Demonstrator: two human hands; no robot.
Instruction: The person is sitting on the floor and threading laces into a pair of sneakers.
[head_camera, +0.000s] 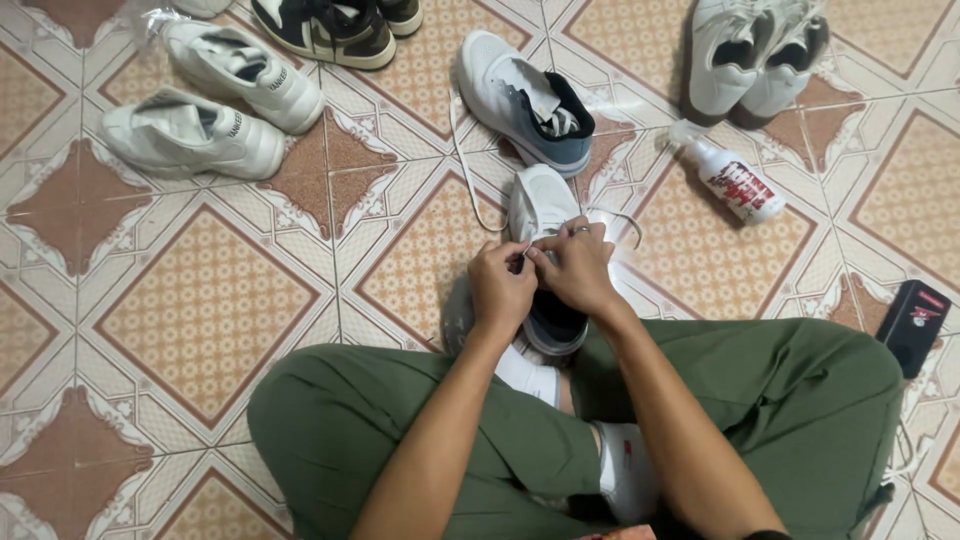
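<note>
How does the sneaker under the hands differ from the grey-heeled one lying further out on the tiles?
The near sneaker stands upright, toe pointing away, both hands at its lace; the far sneaker lies untouched, angled across the tiles. The near one's lace trails loose; the far one's tongue is pulled open. Both are white with grey-blue heels.

Tiled floor (200, 310), patterned in tan, brown and white diamonds. On it: one pair of white sneakers (215, 100), upper left; one pair of black-and-white sneakers (335, 25), top edge; one white-and-blue sneaker (525, 100), centre top, with a loose white lace (462, 160) trailing beside it; its partner shoe (540, 205) just below; a pair of off-white sneakers (755, 55), upper right; a white spray bottle (735, 180) lying on its side; a black box (912, 322), right edge.
</note>
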